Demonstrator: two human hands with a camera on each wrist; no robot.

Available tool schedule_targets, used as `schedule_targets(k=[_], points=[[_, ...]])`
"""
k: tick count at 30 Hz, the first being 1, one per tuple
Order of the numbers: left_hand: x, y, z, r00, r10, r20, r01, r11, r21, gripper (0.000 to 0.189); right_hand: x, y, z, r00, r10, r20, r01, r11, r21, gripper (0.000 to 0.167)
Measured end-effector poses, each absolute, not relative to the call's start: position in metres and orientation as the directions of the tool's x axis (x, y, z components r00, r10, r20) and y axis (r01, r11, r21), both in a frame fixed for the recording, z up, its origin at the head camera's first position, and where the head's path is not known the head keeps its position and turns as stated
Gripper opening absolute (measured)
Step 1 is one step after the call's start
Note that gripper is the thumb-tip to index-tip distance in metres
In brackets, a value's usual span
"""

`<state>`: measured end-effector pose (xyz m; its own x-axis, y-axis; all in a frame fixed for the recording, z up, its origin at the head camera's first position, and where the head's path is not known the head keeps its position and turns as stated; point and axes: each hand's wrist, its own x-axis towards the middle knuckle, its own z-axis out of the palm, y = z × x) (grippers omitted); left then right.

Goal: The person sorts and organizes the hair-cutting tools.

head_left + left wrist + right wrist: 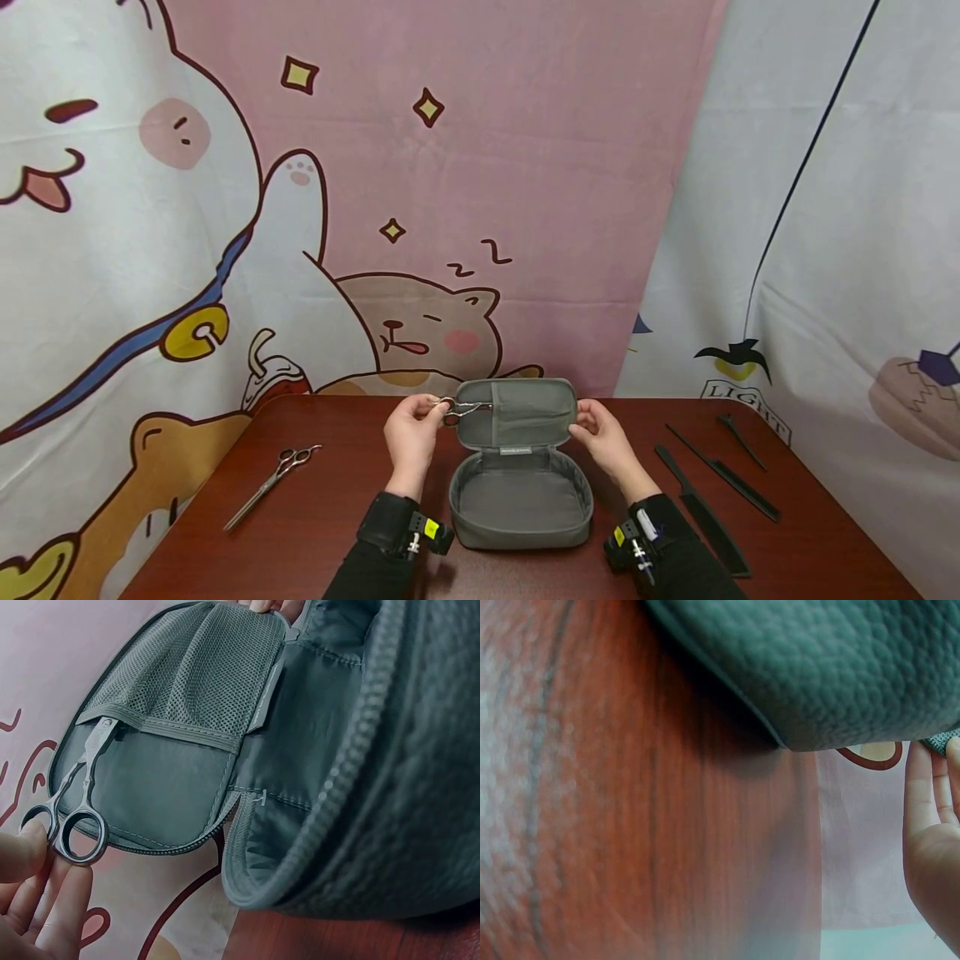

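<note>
A grey-green zip case stands unzipped on the table, its lid raised toward the back. My left hand pinches a pair of scissors by the finger rings. In the left wrist view, the blades are tucked under the edge of the mesh pocket inside the lid, so their tips are hidden. At the lid's right edge, my right hand grips the rim between thumb and fingers. In the right wrist view, the case's pebbled outer wall covers much of that grip.
To the left on the brown table lies another pair of scissors. On the right are a wide black comb, a thin-tailed comb and a small dark slim tool. Behind hangs a cartoon-printed cloth.
</note>
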<state>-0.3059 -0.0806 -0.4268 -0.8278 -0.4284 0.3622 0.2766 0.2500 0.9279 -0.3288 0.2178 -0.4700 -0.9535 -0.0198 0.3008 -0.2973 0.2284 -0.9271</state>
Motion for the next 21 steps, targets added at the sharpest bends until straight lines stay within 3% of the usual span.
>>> schedule_targets(k=[21], points=[[-0.306,-0.065,-0.427,-0.82,-0.423,0.387,0.295,0.267,0.917,0.011,-0.327,0.218,-0.469,-0.958,-0.004,0.286,-0.277,0.263,-0.924,0.024]])
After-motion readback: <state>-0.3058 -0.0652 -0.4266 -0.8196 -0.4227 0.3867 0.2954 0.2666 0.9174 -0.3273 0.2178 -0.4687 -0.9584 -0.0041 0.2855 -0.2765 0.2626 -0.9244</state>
